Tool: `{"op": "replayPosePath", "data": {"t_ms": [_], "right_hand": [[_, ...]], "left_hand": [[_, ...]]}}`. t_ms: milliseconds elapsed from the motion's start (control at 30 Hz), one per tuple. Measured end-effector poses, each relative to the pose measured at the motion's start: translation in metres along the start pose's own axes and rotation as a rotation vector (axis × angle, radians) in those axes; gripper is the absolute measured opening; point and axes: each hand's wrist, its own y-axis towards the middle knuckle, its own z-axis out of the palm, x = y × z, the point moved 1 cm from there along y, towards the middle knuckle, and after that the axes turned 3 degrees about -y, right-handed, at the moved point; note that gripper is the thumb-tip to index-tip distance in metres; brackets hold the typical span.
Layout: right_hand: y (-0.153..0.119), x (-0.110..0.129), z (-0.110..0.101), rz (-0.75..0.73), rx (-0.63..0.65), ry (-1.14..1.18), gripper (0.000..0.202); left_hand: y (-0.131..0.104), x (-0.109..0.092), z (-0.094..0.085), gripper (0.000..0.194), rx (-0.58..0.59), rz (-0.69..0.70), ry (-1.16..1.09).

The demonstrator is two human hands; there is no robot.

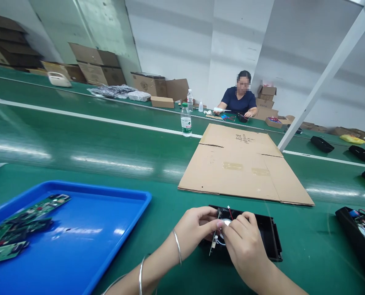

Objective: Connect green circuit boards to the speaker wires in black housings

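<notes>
A black plastic housing [271, 239] lies on the green bench in front of me, with a round white-rimmed part, perhaps a speaker, partly showing inside. My left hand [193, 225] is closed on a narrow circuit board [213, 241], held edge-on above the left part of the housing. Close against the board, my right hand [245, 239] pinches with thumb and fingers; what lies between them is hidden. A thin red wire with a small white plug [229, 208] sticks up just behind the fingers.
A blue tray [109, 190] with several green circuit boards [32, 217] sits at left. Flattened cardboard [240, 164] lies ahead, beside a water bottle [186, 121]. Another black housing [356, 233] with wires stands at right. Across the bench, a person [239, 98] works.
</notes>
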Motion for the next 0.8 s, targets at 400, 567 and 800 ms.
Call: {"op": "replayPosePath", "data": {"t_ms": [400, 567, 800], "right_hand": [[-0.002, -0.005, 0.006, 0.009, -0.198, 0.197, 0.012], [0.004, -0.008, 0.000, 0.016, -0.065, 0.246, 0.014], [0.005, -0.053, -0.043, 0.289, 0.408, 0.264, 0.025]], "left_hand": [[-0.003, -0.007, -0.002, 0.033, 0.087, 0.040, -0.115], [-0.002, -0.008, -0.003, 0.035, 0.091, -0.010, -0.082], [-0.010, -0.014, -0.024, 0.027, 0.189, 0.001, 0.265]]}}
